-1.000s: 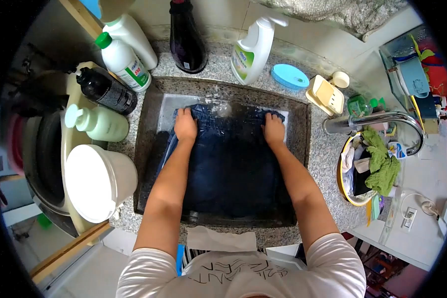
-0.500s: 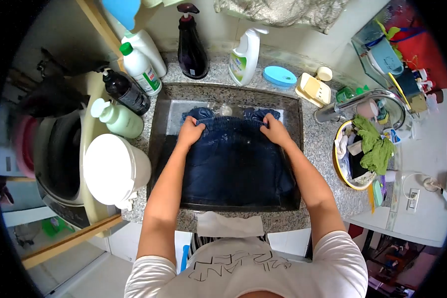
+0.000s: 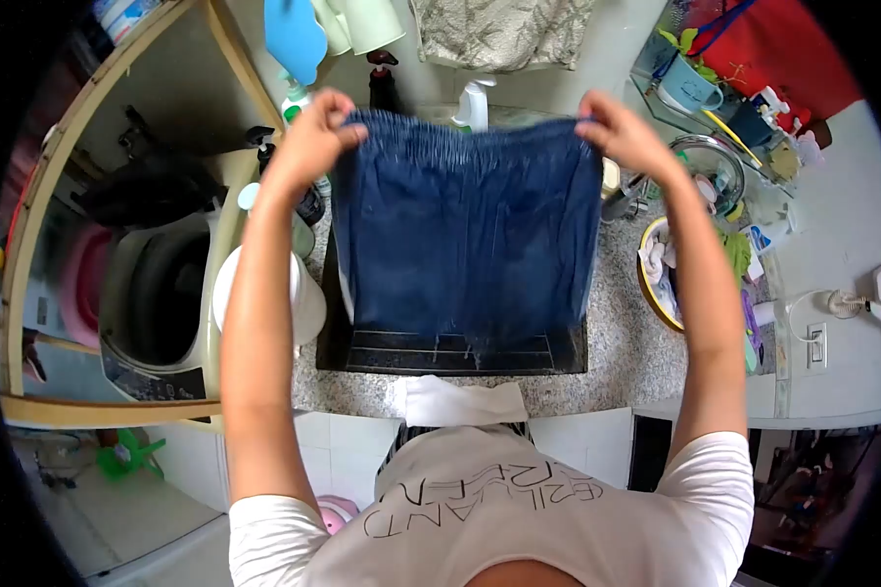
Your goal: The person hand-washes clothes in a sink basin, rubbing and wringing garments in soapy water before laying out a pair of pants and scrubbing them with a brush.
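Note:
Wet dark blue shorts (image 3: 470, 235) with a gathered elastic waistband hang spread out above the sink (image 3: 450, 354). My left hand (image 3: 318, 142) pinches the waistband at its left end, and my right hand (image 3: 625, 139) grips the other end. Between them the waistband is stretched wide. Water drips from the lower edge into the dark basin, whose grooved floor shows beneath. The hanging cloth hides most of the sink and part of the back counter.
On the left stand a white bucket (image 3: 308, 303) and several bottles, beside an open washing machine (image 3: 157, 293). To the right are a faucet (image 3: 622, 201) and a yellow-rimmed basin (image 3: 653, 289) of cloths. A white cloth (image 3: 465, 401) lies over the front edge.
Both hands have raised the shorts by the waistband out of the sink, up and away from my body. The basin floor now shows, and water drips down.

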{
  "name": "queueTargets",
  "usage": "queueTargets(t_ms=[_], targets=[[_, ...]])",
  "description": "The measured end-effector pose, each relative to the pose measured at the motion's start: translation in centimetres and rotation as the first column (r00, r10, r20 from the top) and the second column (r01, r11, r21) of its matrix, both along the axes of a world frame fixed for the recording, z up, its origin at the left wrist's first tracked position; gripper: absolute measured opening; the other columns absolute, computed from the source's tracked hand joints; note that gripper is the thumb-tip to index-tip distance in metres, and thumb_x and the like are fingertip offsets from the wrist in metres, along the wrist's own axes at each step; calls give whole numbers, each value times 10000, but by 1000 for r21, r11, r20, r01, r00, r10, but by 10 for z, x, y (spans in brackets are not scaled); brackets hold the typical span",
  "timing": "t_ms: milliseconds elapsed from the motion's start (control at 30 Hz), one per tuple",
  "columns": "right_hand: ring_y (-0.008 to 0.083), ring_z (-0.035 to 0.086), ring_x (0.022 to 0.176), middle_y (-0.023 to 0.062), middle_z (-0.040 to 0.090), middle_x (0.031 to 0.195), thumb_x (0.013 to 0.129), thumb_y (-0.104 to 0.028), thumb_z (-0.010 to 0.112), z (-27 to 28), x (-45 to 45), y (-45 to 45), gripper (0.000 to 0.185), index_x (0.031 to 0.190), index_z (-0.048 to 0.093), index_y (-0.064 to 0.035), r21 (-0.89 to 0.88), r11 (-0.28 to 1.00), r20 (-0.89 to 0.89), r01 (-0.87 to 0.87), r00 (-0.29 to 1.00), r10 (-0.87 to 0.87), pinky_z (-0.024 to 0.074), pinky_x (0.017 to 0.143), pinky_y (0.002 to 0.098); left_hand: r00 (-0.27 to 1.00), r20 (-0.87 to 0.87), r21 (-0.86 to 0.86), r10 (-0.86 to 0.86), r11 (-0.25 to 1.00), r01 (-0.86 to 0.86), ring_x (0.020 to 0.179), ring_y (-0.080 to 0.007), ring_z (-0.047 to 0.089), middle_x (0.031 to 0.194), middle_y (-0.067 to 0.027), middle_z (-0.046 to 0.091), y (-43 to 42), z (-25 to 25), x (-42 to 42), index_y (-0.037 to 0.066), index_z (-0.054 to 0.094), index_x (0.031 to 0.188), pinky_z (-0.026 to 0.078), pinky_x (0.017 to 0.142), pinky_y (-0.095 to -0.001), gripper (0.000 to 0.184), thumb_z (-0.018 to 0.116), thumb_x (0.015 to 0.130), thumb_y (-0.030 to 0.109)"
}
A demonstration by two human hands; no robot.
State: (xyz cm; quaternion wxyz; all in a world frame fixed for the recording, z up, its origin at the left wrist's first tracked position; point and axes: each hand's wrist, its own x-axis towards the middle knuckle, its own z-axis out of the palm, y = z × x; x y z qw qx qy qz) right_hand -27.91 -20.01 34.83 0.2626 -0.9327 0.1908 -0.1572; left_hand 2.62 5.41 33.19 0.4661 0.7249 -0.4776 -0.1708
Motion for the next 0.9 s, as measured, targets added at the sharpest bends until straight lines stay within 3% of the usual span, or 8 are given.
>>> queueTargets(t_ms=[100,167,233,400,533,633,767,900], targets=[[87,463,774,-5,485,779,869,-152,596,77,-8,-12,180,909,455,-48,-132,989,39,-71,996,76,423,695,263,998,-8,-95,-67,993,66,695,-79,479,789,21,555,-3,64,18,76,556,1047,382,590,-226,319,702,763,81],[50,437,773,-39,440,815,886,-153,593,115,-14,-38,178,918,442,-64,-189,980,47,-67,996,77,389,670,218,971,219,-71,-101,990,119,855,-135,596,915,-57,643,-6,104,34,128,541,1147,479,752,-258,336,617,829,50],[68,456,671,-10,475,680,809,6,531,156,-15,7,48,834,503,-25,-154,988,194,24,981,7,399,590,217,987,126,-218,-98,968,124,812,-135,588,949,-78,611,4,148,3,7,572,1076,482,723,-248,277,540,804,-28],[68,447,714,-18,452,776,829,19,553,180,-26,32,136,897,451,-40,-158,986,371,-51,923,107,396,620,217,973,193,-354,-127,916,190,872,-129,583,983,-71,610,17,183,-2,29,549,1143,483,759,-256,339,545,818,-67],[61,449,782,-28,446,827,869,-61,563,123,-37,8,132,915,440,-61,-138,988,316,-71,942,112,399,698,220,953,297,-94,-52,992,84,933,-142,577,1032,-80,605,32,152,-33,30,547,1150,481,795,-263,322,528,839,-51],[49,459,905,-23,473,911,892,-77,558,55,-40,1,133,902,427,-66,-111,983,219,-145,961,167,390,816,208,797,600,-20,-73,994,106,907,-185,613,953,-93,647,24,79,-15,113,553,1124,498,811,-292,357,626,794,-1],[92,456,813,5,477,835,835,-10,574,-25,-49,31,159,870,427,-60,218,972,143,-94,988,63,413,736,243,840,532,93,-103,994,63,908,-342,611,935,-156,648,43,14,-57,80,600,1013,483,780,-395,385,568,662,-74],[103,440,789,8,438,789,812,32,584,-98,-53,38,196,842,416,-64,228,966,11,-120,993,120,408,733,245,795,529,361,-298,927,108,939,-342,596,961,-172,638,46,-62,-64,71,630,994,475,806,-417,381,534,657,-79]])
